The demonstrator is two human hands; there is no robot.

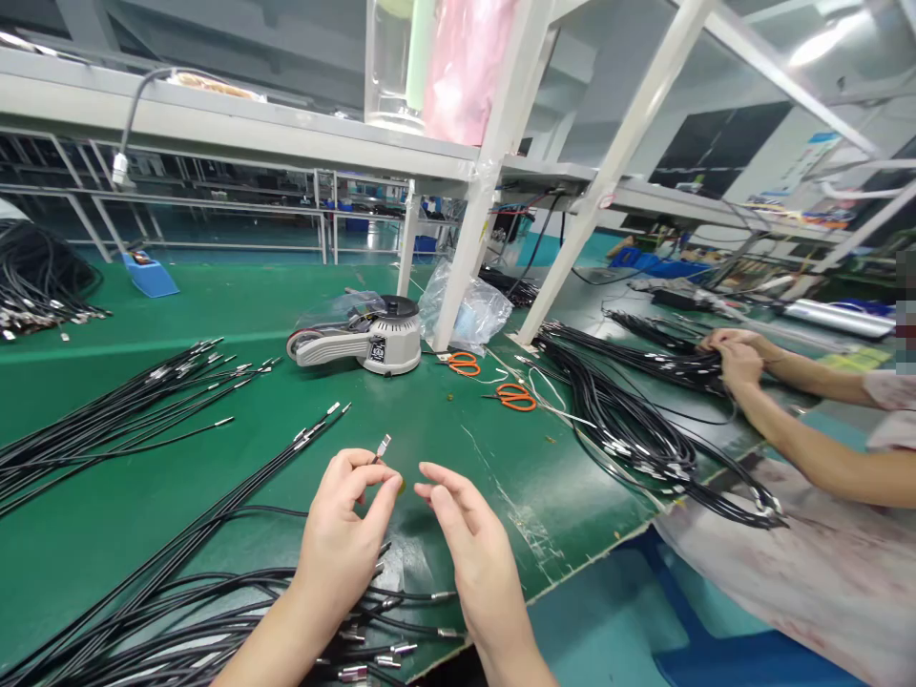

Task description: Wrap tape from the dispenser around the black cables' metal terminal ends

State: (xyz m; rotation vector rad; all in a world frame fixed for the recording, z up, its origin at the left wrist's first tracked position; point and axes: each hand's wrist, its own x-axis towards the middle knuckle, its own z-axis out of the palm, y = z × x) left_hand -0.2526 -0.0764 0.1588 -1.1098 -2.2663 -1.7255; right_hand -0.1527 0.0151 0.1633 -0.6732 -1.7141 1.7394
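The left hand (342, 534) is pinching a thin black cable (381, 448) between thumb and fingertips, its small shiny metal tip sticking up just above the fingers over the smooth green table (236, 315), while the right hand (468, 534) is hovering just beside it, fingers loosely curled with thumb and forefinger nearly meeting, gripping nothing that can be made out. Under both wrists a tangled bundle of glossy black cables (215, 611) with silver metal ends is lying along the table's near edge. Farther back a rounded grey tape dispenser (364, 339) and two orange-handled scissors (515, 396) are sitting near a white post, and a co-worker's hands (737, 358) are resting on another black cable heap (644, 420).
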